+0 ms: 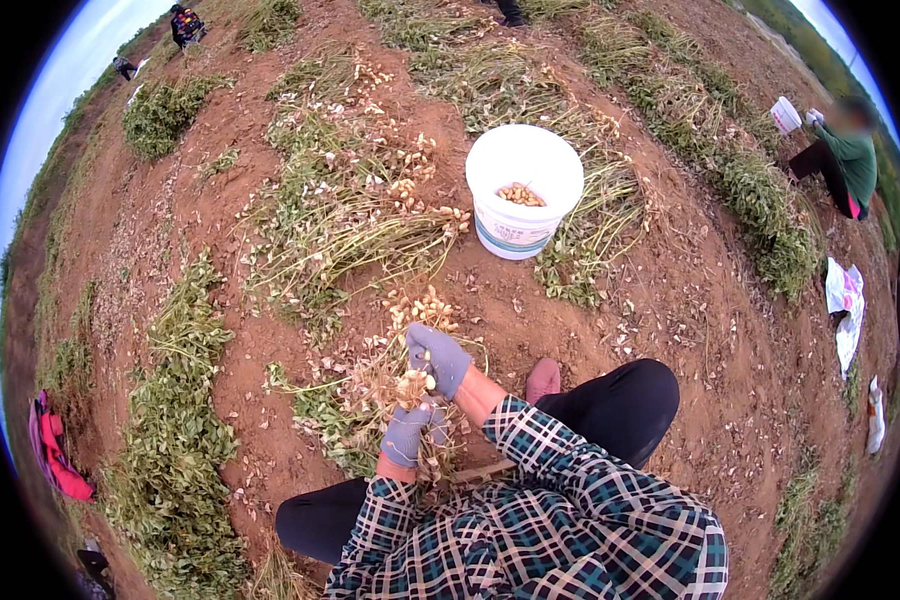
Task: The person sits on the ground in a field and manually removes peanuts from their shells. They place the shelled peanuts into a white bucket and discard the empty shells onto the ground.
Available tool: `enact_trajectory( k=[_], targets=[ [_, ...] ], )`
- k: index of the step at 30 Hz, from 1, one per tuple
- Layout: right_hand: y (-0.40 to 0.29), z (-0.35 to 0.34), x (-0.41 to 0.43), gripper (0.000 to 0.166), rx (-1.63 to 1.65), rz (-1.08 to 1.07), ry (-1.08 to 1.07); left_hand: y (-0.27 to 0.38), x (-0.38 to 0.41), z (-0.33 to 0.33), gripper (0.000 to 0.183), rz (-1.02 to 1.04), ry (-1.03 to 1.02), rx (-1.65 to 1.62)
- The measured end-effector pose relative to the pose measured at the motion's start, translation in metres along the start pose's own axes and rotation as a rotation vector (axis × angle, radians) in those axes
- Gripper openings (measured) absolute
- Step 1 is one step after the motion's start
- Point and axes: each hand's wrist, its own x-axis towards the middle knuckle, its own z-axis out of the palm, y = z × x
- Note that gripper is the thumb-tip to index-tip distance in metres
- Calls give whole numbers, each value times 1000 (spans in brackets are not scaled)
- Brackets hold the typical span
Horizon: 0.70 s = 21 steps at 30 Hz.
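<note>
Between my knees, my gloved left hand (pixel 406 436) grips a bunch of peanut plants by the stems, just below the roots. Pale pods hang among the tangled peanut roots (pixel 411 388) above that fist. My right hand (pixel 439 358), also in a grey glove, is curled at the pods on the far side of the roots. Its fingertips are partly hidden, so whether it pinches a pod is unclear. A small heap of loose peanuts (pixel 426 307) lies on the soil just beyond it. Farther off, a white plastic bucket (pixel 521 225) stands upright with peanuts (pixel 521 195) at its bottom.
Pulled peanut plants (pixel 345 217) lie in rows on reddish soil. A leafy row (pixel 176 442) runs along my left. At right, a seated person (pixel 847 161) is by another white bucket (pixel 785 115). White sacks (pixel 846 311) lie nearer; a red-pink cloth (pixel 58 454) is far left.
</note>
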Motion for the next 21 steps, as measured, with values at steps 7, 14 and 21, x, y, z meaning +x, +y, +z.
enact_trajectory(
  k=[7,14,21],
  targets=[
    [-169,11,60,32,-36,-218,300,35,4,-14,32,14,-33,-131],
    [-136,-13,14,85,261,-455,-39,52,10,-10,31,32,-82,-124],
    [61,14,-70,63,-1044,179,-284,75,19,-13,47,56,-10,442]
  ],
)
